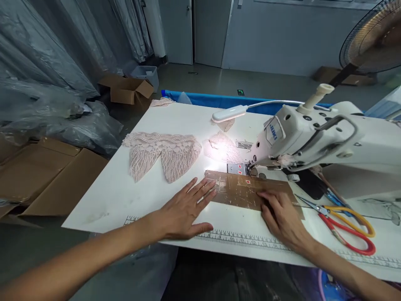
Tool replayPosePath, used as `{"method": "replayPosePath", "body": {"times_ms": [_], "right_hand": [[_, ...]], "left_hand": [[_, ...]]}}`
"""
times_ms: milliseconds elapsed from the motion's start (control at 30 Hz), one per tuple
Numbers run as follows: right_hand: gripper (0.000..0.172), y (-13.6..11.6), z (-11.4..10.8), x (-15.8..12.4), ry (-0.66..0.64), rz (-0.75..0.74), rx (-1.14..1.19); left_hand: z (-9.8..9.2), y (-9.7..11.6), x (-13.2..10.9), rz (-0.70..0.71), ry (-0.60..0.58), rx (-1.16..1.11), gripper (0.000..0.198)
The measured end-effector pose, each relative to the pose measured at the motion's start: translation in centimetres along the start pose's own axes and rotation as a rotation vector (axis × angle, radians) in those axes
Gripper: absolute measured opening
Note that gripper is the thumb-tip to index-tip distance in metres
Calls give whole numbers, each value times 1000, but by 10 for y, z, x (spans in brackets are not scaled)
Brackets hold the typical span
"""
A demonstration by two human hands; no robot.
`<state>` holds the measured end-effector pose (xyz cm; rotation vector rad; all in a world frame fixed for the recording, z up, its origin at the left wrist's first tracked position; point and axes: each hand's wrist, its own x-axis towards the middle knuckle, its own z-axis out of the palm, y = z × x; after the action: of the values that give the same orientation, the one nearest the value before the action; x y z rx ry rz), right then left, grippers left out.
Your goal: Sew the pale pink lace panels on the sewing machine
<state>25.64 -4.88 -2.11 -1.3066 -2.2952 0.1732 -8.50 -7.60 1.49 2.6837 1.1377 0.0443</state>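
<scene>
My left hand (pixel 188 208) lies flat with fingers spread on the white table, its fingertips at the left end of a brown, scratched flat plate (pixel 234 192). On the plate's right part rests my right hand (pixel 282 213), fingers bent inward and thumb near the front edge; whatever is under the curled fingers is hidden. Just behind the plate are the needle area and metal needle plate (pixel 233 168) of a white sewing machine (pixel 313 129). A pale pink lace piece (pixel 219 148) lies under the lamp light, left of the needle. Another pink lace piece with two pointed cups (pixel 163 152) is spread farther left.
Red- and yellow-handled scissors (pixel 341 221) lie right of my right hand. A white lamp (pixel 230 113) hangs over the table's back. A printed ruler scale (pixel 238 239) runs along the front edge. Cardboard boxes (pixel 53 175) stand left on the floor; a fan (pixel 372 37) stands behind right.
</scene>
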Motion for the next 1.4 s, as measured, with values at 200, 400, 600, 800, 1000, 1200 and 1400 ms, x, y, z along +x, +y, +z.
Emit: {"method": "replayPosePath", "body": {"times_ms": [200,400,600,800,1000,1200,1400], "right_hand": [[39,-9,-6,-20,-54,-48,-122],[36,-10,-9,-16,-41,-66,-123],[35,-9,-9,-18,-35,-30,-99],[34,-6,-7,-19,-14,-2,-78],[33,-8,-3,-18,-12,-2,-63],[30,-15,-3,-8,50,-39,-45],[22,-10,-4,-8,136,85,186]], "left_hand": [[14,2,2,11,167,40,76],[20,5,-1,40,310,121,72],[22,8,-2,61,381,187,71],[21,7,-3,71,360,184,73],[23,4,-3,100,307,170,73],[14,1,-2,82,307,104,70],[-30,-57,103,52,363,69,32]]}}
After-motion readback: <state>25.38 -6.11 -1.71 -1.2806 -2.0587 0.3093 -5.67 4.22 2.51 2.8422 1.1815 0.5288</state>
